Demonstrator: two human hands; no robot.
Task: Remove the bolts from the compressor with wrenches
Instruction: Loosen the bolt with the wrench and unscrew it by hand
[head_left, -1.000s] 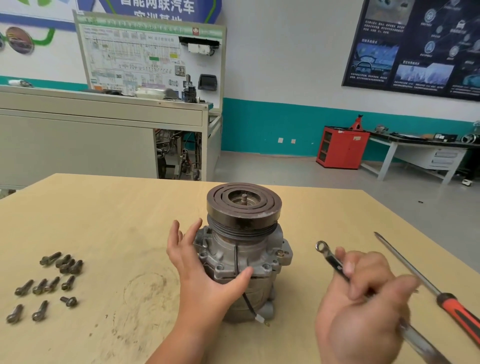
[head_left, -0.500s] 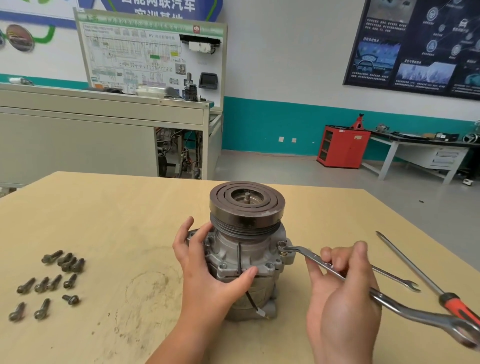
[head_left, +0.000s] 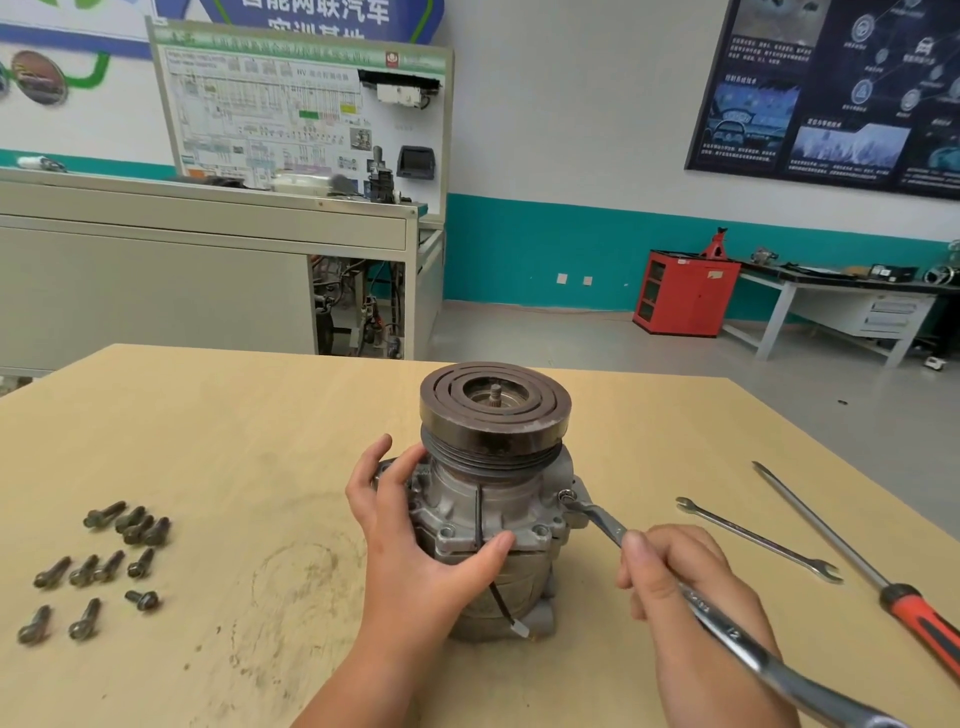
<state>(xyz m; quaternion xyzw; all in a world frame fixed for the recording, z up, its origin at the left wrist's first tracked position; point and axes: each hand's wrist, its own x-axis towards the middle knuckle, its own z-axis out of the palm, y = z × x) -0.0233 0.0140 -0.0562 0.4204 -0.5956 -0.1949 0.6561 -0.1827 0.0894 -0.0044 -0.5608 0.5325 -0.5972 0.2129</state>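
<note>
Steel wrench (head_left: 597, 519) head sits on a flange bolt (head_left: 565, 496), right side of the compressor (head_left: 493, 519), which stands upright at frame centre. Right hand (head_left: 691, 597) fingers curl round the shaft; left hand (head_left: 410, 545) grips the housing. Step: loosening this bolt. Next move probably needs an anticlockwise swing, with the body braced against turning.

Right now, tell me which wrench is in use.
The thick wrench gripped by the right hand, its head set on the compressor at its right flange. The thin wrench lies loose on the table, beside the red-handled screwdriver.
</note>
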